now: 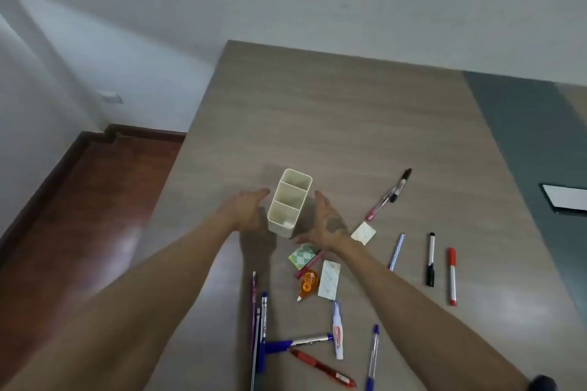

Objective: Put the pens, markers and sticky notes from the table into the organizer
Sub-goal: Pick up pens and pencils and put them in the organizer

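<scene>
Organizer (289, 204) stands upright on the table (365, 124) at mid-frame, between the two hands. Left hand (246, 209) is at its left wall, right hand (325, 222) at its right wall, both with fingers spread and palms turned inward, holding nothing; whether they touch the walls cannot be told. It has three compartments in a row; the far two look empty, and a small pale patch in the near one is too blurred to identify. Green sticky notes (303, 255) lie just below the right hand, with a pink pen (309, 263) across them. A yellow note (363, 233) lies right of that wrist. Toward the right are a black marker (430, 259) and a red marker (452, 276). At lower centre lie a blue marker (298, 343), a red pen (322, 367) and a correction pen (337, 330).
</scene>
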### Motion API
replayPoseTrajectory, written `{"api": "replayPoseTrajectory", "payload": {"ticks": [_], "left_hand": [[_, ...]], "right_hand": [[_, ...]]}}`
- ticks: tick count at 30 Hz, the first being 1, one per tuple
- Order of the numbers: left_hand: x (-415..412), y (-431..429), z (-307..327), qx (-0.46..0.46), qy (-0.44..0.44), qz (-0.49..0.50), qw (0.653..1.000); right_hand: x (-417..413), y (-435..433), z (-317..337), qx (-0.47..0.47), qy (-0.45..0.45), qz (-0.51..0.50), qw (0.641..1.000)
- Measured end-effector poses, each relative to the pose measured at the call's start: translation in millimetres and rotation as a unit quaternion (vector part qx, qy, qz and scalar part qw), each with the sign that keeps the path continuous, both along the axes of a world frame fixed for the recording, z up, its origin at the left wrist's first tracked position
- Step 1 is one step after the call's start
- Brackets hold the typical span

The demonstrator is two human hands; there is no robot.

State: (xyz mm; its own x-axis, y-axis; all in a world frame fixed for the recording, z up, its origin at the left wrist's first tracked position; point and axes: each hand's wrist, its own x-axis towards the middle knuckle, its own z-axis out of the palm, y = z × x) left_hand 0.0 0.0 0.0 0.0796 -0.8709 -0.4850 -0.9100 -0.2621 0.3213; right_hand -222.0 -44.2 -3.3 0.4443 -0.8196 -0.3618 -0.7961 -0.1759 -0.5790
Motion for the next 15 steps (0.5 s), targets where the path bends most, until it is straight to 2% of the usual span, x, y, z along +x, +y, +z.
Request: {"api": "replayPoseTrajectory", "payload": {"ticks": [4,7,15], "left_hand": [[4,-16,-6,-0.008,0.043,-0.004,0.999],[6,-22,-12,-0.044,0.079,-0.016,0.996],[0,1,-1,-0.082,0.141,-0.005,0.987]], "right_hand": [[7,-9,-4,0.003,-0.087,-0.001,0.996],[9,-8,3,0.053,-0.165,-0.016,0.985],[6,-17,11,0.065,-0.111,0.068,0.989]]}}
